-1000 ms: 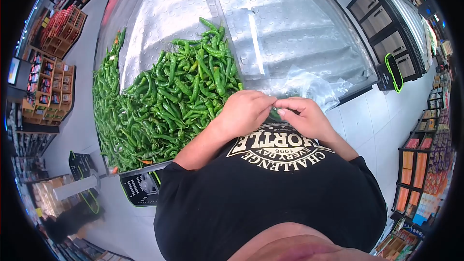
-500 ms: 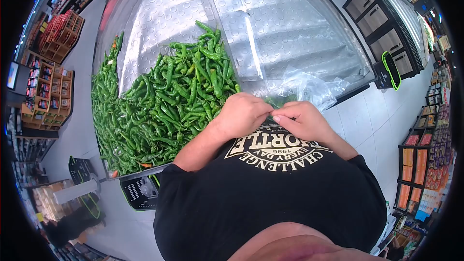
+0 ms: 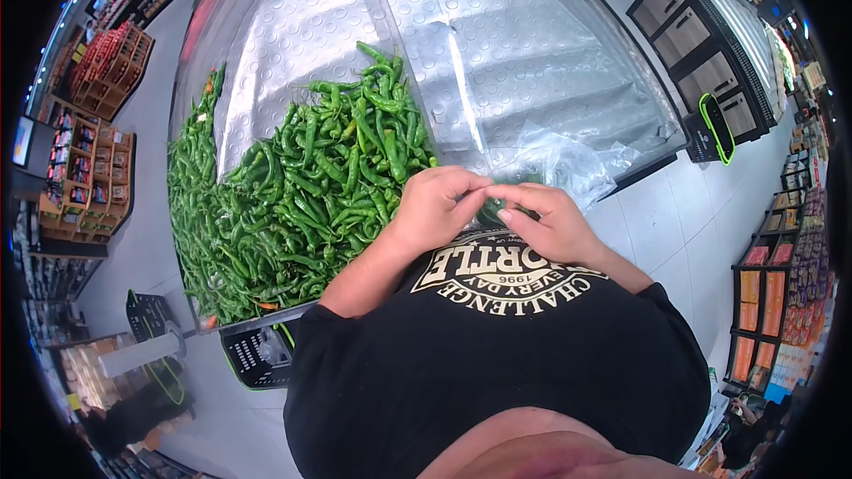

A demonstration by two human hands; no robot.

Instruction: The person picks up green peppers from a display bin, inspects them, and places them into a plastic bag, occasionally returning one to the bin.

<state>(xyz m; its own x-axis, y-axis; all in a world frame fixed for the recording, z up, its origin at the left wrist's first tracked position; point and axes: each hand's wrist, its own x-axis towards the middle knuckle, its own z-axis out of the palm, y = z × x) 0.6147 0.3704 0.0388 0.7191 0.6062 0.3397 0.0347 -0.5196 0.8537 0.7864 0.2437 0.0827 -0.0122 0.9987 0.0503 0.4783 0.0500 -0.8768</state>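
My left hand [image 3: 441, 208] and my right hand [image 3: 552, 223] meet at the fingertips in front of my shirt, at the near edge of the display bin. Both are closed in a pinch. They appear to grip the clear plastic bag [image 3: 577, 164], whose crumpled film spreads to the right behind my right hand. Dark green contents [image 3: 488, 211] show between and below my fingers, partly hidden by them. A large heap of green chili peppers [image 3: 311, 182] lies just left of my left hand.
The bin's dimpled silver lining [image 3: 524, 53] slopes away, split by a clear divider [image 3: 390, 18]. A black basket with green trim [image 3: 257, 357] stands on the floor below the bin's near edge. Stocked shelves [image 3: 772, 293] line the right, and wooden display racks [image 3: 93, 173] the left.
My fingertips have shifted slightly left and the fingers have changed their pinch. More of the green contents now shows between my hands. The pepper heap looks unchanged.
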